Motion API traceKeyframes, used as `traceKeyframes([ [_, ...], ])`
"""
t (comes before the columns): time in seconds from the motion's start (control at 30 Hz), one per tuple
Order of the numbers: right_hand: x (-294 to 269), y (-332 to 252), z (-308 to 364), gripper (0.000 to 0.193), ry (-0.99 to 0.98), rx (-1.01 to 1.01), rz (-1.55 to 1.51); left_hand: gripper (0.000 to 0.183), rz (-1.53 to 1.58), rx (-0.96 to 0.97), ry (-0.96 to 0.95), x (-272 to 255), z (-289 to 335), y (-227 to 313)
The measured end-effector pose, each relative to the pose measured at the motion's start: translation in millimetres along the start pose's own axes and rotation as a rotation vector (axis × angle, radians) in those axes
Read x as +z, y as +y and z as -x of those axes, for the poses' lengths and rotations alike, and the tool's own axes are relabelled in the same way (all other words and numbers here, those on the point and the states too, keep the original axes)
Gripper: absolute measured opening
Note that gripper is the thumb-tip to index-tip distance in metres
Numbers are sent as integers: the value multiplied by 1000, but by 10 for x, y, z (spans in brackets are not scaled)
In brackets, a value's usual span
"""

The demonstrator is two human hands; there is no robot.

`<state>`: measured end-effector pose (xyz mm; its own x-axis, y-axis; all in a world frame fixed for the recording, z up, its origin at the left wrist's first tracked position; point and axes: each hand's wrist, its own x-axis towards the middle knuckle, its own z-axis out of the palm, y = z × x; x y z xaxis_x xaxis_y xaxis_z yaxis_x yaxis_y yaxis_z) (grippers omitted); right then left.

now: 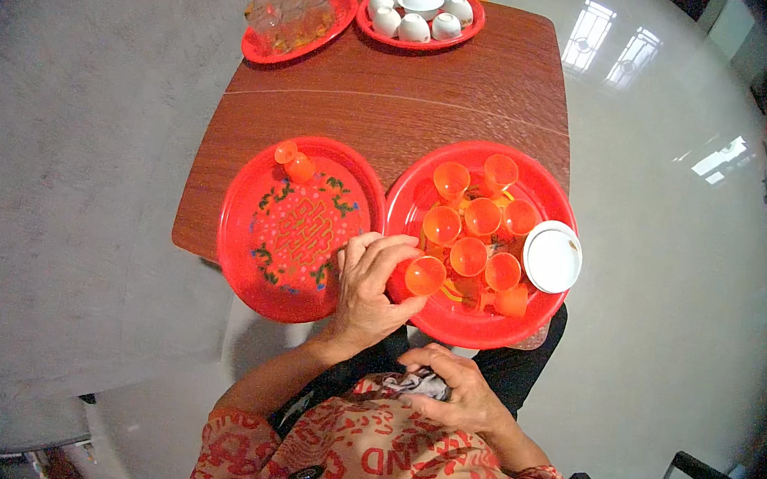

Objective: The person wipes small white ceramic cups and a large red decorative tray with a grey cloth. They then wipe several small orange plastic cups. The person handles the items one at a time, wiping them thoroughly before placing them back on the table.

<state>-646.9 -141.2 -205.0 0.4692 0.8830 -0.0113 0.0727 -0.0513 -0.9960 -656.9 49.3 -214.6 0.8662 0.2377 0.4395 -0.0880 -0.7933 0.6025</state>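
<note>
My left hand (367, 286) has its thumb and fingers curled round a small orange plastic cup (424, 276) at the near left rim of the right-hand red tray (449, 329). Several more orange cups (483, 217) stand in that tray, most with their mouths up; one near the front right lies tipped. Close to my body, my right hand (461, 388) grips a crumpled grey and white cloth (424, 384). The left-hand red tray (237, 196), printed with flowers, carries one orange cup (294, 163) lying on its side near its far rim.
A white round lid or dish (552, 257) rests on the right tray's rim. On the far side of the brown wooden table (398, 101) are a red plate (360, 33) of white teacups around a lidded bowl and another red plate (276, 59) with clear glasses.
</note>
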Motion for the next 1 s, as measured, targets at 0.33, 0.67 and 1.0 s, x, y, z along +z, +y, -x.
traceKeyframes([
  [0.33,-20,44,291,43,87,-16,-23,52,-56,227,-60,-209,-83,205],
  [0.67,-71,82,608,37,413,157,-318,45,-348,243,-214,-249,-77,434],
  [1.0,-160,-14,336,37,905,-345,148,45,1138,-636,-514,118,244,365],
])
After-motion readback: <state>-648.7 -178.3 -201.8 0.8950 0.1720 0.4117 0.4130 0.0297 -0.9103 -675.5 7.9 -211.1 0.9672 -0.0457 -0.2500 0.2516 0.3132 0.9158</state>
